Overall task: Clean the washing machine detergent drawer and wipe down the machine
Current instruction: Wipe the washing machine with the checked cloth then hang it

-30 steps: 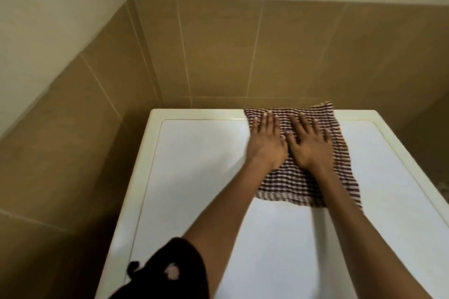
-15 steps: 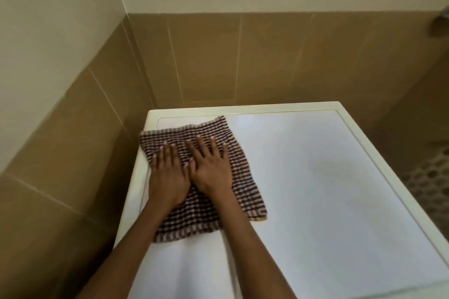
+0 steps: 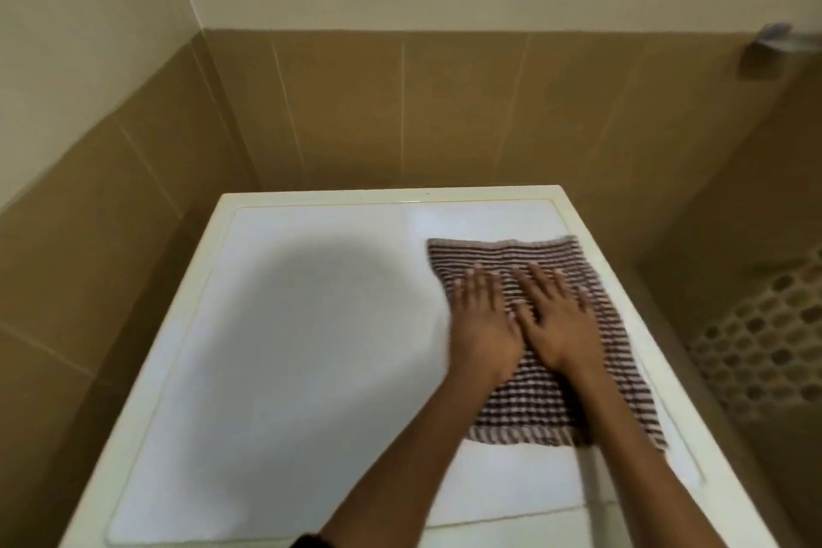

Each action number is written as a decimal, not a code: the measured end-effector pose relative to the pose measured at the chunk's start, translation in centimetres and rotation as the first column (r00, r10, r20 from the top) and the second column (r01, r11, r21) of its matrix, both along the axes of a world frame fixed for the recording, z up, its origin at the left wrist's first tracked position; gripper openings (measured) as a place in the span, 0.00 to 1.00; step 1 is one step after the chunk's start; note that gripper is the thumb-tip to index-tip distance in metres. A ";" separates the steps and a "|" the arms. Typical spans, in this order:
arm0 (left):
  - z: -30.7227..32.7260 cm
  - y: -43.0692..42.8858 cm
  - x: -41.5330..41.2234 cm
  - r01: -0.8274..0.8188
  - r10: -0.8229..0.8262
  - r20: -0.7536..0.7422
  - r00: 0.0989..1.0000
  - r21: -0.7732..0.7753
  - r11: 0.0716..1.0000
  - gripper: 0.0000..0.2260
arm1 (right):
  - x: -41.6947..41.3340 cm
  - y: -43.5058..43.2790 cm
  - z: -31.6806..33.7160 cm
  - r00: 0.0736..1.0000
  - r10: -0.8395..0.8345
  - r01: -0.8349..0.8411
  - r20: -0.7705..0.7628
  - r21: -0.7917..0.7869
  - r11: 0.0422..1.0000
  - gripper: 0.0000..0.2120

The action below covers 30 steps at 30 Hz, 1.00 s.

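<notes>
Far left: tan wall tiles (image 3: 111, 200) below a pale painted band, close against the side of the washing machine (image 3: 276, 369). Then the machine's white top, bare over its left half and dulled there by a soft round shadow; hard to tell wet from dry in this light. Right of centre, left hand (image 3: 482, 325) laid flat on the checked cloth (image 3: 529, 405), fingers straight and a little spread, pressing rather than gripping, with nothing curled round anything. Just beside it, thumbs nearly touching, right hand (image 3: 558, 327) the same: palm down, fingers extended, holding nothing, bearing on the cloth. Blurred at the fingertips, so probably mid-stroke. Cloth spread open on the right part of the top, right edge near the machine's right rim, far edge short of the back rim. Further right, past the machine, a mosaic floor (image 3: 765, 352) lower down, and high on the wall a small fixture (image 3: 765, 49), too blurred to name. On progress: seemingly well into the wipe-down of the top, though no telling how much already covered. No sight of the detergent drawer, front panel or sides from here — impossible to say whether cleaned or not. Best counted as still to do or at least to check, after the top.
</notes>
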State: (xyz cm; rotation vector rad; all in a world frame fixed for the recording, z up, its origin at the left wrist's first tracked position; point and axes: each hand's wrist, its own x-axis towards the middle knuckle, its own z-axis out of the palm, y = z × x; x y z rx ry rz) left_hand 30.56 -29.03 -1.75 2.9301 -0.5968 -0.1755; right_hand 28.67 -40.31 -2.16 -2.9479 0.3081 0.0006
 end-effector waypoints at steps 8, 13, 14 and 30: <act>-0.3 -4.6 0.6 0.145 -0.145 -0.017 0.989 -0.039 0.989 0.25 | -0.9 -2.8 -0.3 0.962 -0.272 0.272 0.018 0.007 0.962 0.26; -0.8 4.4 3.7 -0.205 0.205 0.004 0.979 0.052 0.977 0.27 | 4.1 4.9 -0.3 0.988 0.152 -0.152 0.015 0.068 0.986 0.25; -0.8 6.6 4.2 -0.260 0.259 0.012 0.966 0.066 0.963 0.27 | 4.7 6.8 -0.2 0.972 0.233 -0.233 0.014 0.101 0.967 0.25; -0.5 -2.3 16.2 -0.202 0.202 0.064 0.977 0.002 0.979 0.28 | 15.7 -2.2 -0.6 0.980 0.175 -0.184 0.089 0.106 0.977 0.23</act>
